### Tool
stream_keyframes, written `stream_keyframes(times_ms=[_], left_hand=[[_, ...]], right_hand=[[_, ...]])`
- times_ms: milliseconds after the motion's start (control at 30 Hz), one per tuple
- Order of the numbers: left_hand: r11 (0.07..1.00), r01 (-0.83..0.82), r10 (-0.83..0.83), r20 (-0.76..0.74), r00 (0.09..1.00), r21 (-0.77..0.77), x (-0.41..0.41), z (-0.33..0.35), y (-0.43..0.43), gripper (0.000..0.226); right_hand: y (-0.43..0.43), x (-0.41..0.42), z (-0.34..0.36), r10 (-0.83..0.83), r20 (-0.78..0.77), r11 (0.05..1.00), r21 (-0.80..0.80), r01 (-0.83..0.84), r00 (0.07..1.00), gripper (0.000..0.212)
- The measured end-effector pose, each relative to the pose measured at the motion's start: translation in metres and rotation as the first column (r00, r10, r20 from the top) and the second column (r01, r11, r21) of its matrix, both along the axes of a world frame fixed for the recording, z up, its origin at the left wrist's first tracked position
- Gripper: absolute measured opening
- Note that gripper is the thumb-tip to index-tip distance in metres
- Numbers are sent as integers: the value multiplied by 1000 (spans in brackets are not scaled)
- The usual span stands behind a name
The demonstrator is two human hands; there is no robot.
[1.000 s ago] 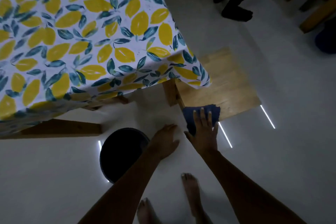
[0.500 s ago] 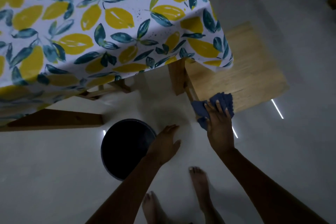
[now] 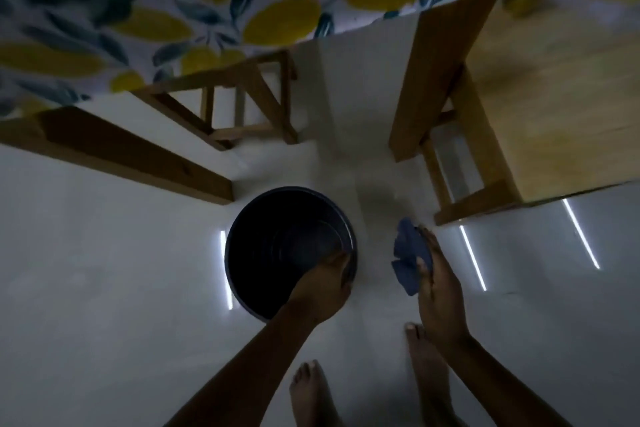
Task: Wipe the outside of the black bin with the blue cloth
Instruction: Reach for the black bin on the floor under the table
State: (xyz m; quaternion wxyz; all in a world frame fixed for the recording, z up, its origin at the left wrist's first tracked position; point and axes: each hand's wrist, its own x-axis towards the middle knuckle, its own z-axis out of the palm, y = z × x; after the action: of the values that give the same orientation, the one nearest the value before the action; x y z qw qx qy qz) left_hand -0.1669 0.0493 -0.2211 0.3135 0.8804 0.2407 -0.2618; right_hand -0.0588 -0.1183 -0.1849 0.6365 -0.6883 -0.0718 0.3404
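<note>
The round black bin (image 3: 277, 246) stands open-topped on the pale floor, seen from straight above. My left hand (image 3: 325, 288) grips its near right rim, fingers curled over the edge into the bin. The crumpled blue cloth (image 3: 410, 255) hangs in my right hand (image 3: 438, 284), which holds it in the air just right of the bin, a small gap away from the bin's wall. The bin's outer side is mostly hidden from this angle.
A table with a lemon-print cloth (image 3: 207, 10) overhangs at the top, its wooden legs (image 3: 138, 156) just behind the bin. A wooden stool (image 3: 547, 107) stands at the right. My bare feet (image 3: 311, 392) are at the bottom. Light streaks mark the glossy floor.
My right hand lifted the blue cloth off the wooden stool and brought it down beside the bin. My left hand moved onto the bin's rim and closed on it. The view dropped lower.
</note>
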Motion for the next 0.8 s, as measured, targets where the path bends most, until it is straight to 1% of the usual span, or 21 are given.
stream_keyframes(times_ms=[33,133,167,200,233,267,300,367,400,467,500,533,600,633,700,733,800], left_hand=[[1000,3,-3,-24,1000,24,-8,-15,-1,58],[1000,19,-16,-118,993,24,-25,-51,-11,70],[999,33,-28,-130,991,34,-30,-61,-15,74],[992,70,-60,-86,995,110,-35,-73,-19,76],[961,136,-126,-55,991,239,-39,-82,-21,73],[910,225,-207,-91,974,349,-40,-85,-23,65],[880,276,-238,-144,961,387,-41,-83,-24,57],[897,229,-187,-145,972,378,-43,-72,-21,53],[902,181,-152,-105,983,392,-45,-68,-16,52],[902,70,-87,19,996,426,-47,-48,-3,47],[915,-6,-33,91,995,403,-50,-38,5,42],[934,-114,55,177,983,338,-53,-28,12,36],[938,-306,242,328,913,161,-60,-18,24,27],[932,-355,307,369,877,69,-62,-16,28,27],[900,-421,428,396,813,-108,-65,-17,31,28],[876,-450,480,396,783,-173,-64,-20,32,28],[838,-489,545,386,744,-243,-62,-29,33,28]], right_hand=[[1,-7,-13,7,-35,1000,12,-7,999,18],[3,-23,-58,15,-53,1000,4,-15,999,34],[0,-27,-70,41,-54,999,-22,-42,998,35],[-2,-30,-78,98,-30,995,-27,-99,995,36],[-4,-31,-85,136,14,989,-68,-135,991,38],[-7,-31,-92,169,46,983,-79,-165,985,43],[-8,-30,-93,177,90,980,-112,-167,980,49],[-3,-25,-83,191,199,974,-160,-160,961,58],[0,-23,-77,183,240,976,-163,-147,953,59],[7,-22,-64,149,297,984,-142,-111,943,56],[10,-24,-55,137,319,987,-126,-101,938,54],[12,-26,-49,140,335,987,-122,-104,932,51],[14,-27,-41,176,365,982,-130,-137,914,49],[14,-27,-40,202,372,977,-142,-160,906,52],[12,-25,-47,259,399,962,-185,-200,880,55],[12,-24,-52,286,410,954,-209,-216,866,53],[13,-26,-61,328,427,940,-234,-247,843,49]])
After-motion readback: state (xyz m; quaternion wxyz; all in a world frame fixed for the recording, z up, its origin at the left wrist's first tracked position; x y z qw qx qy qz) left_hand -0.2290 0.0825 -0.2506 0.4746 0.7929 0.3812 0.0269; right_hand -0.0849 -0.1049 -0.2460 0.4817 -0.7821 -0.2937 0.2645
